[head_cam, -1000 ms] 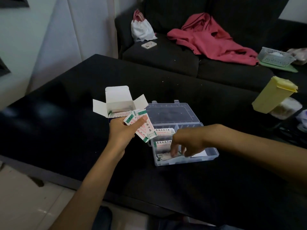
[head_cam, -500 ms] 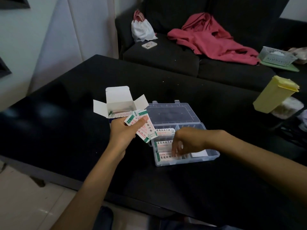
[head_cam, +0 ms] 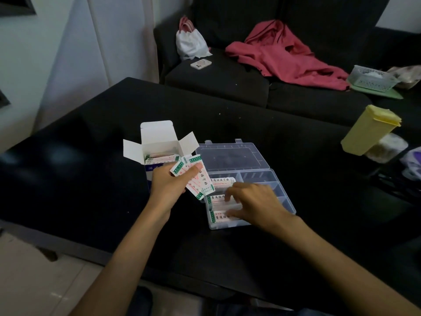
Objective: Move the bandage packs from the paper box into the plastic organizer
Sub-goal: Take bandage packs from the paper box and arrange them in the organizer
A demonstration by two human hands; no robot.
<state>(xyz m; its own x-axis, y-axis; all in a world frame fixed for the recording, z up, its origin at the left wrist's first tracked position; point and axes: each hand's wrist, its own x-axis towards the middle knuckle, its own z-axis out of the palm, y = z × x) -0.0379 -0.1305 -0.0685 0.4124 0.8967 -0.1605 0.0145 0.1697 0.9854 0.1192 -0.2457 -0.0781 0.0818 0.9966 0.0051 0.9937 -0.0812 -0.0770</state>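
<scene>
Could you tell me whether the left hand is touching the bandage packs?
Touching: the head view shows the left hand gripping a fan of bandage packs.

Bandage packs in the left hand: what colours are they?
The bandage packs are white with green end bands and red print, seen in the head view.

The bench (head_cam: 227, 124) looked matt black, faintly sheened at nine o'clock. The paper box (head_cam: 157, 142) was plain white card; the plastic organizer (head_cam: 230, 156) clear, glossy plastic. The bandage packs (head_cam: 200, 181) were printed paper, smooth. At twelve o'clock lay soft pink cloth (head_cam: 280, 55).
</scene>
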